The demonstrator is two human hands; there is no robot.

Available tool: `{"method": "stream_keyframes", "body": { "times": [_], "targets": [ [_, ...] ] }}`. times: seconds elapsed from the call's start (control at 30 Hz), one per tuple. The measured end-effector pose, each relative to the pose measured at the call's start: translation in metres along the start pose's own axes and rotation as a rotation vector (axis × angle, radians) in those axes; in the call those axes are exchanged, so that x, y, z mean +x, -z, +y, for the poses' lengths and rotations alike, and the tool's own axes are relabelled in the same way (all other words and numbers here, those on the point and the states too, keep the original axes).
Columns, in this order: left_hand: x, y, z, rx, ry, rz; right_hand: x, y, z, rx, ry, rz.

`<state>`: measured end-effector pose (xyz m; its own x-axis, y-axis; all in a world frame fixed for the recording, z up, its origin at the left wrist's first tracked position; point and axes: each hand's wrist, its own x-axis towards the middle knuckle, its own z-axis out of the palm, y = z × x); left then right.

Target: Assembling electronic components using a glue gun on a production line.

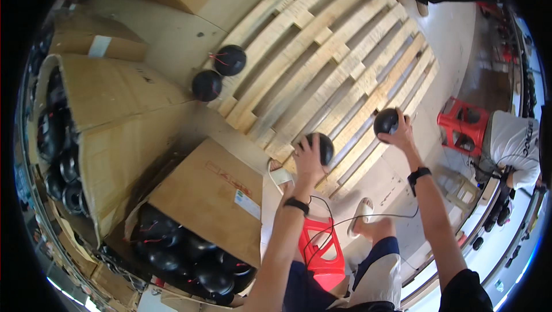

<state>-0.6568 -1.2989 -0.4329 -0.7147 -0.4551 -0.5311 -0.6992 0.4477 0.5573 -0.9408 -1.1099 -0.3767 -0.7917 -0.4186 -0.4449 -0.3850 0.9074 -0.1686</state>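
Left black ball (326, 150): gripped in left hand (309, 160), fingers spread over near left side; above near edge of wooden pallet (339, 53), contact with slats impossible to tell.
Right black ball (385, 122): gripped in right hand (402, 134), fingers curled round right side; by right-hand edge of pallet, apart from left ball.
Dark wristbands (420, 177): one on each wrist.
Near red stool (322, 260): just below left forearm, between the feet.
Loose black balls (231, 60): two, side by side at pallet's left corner, upper one with red wire.
Cardboard box (201, 180): left of left forearm, packed with more black balls (213, 277).
Larger box (126, 99): farther left, dark round things inside.
Far red stool (463, 125): at right, beside person in white shirt (514, 145).
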Motion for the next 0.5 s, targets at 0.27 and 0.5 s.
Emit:
{"method": "stream_keyframes", "body": {
  "times": [0.27,0.5],
  "targets": [
    [0.204,0.186,-0.054,0.198,0.11,0.301,0.192,0.092,-0.216,-0.373,0.415,0.043],
    [0.383,0.221,-0.088,0.268,0.28,0.37,0.371,-0.014,-0.36,-0.456,0.778,0.028]
  ]
}}
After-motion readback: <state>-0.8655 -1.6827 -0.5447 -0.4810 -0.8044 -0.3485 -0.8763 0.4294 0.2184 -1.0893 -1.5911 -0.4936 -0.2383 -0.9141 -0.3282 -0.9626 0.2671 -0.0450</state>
